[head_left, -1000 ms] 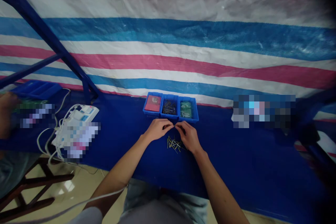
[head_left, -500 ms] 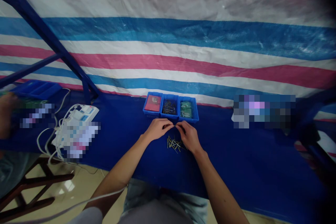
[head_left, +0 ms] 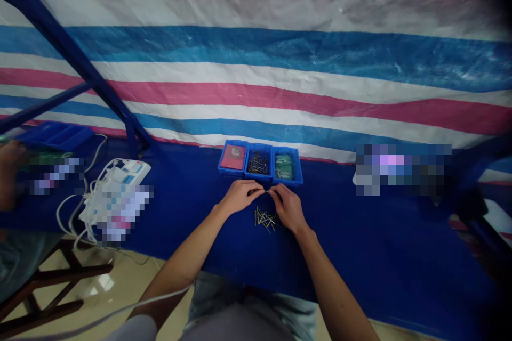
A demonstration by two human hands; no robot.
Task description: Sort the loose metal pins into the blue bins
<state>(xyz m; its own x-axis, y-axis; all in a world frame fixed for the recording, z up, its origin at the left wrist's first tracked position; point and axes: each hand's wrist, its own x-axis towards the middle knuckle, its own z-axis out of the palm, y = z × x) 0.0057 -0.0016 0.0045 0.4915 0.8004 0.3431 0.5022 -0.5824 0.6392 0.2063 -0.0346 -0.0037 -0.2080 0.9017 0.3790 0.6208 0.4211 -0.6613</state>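
My left hand (head_left: 239,195) and my right hand (head_left: 288,206) meet above the blue table, fingertips nearly touching. Each pinches one end of a small thin metal piece, which looks like a screw (head_left: 266,191); most of it is hidden by the fingers. Just below them lies a loose pile of long brass-coloured screws (head_left: 264,218), beside my right wrist. Beyond my fingers three small blue bins stand side by side. Dark screws (head_left: 258,163) fill the middle bin, red packets (head_left: 232,157) the left one, and green packets with pale pieces (head_left: 284,166) the right one.
On the left, a white power strip (head_left: 134,173) lies among tangled white cables. A co-worker's hand (head_left: 10,162) is at the far left near a blue divided tray (head_left: 60,136). A striped tarp (head_left: 260,69) hangs behind the table, and a blue frame post (head_left: 76,56) slants down.
My right fingertips have shifted very slightly to the right, away from the left ones. The pile and bins stay put. The co-worker's hand at far left has moved a little.
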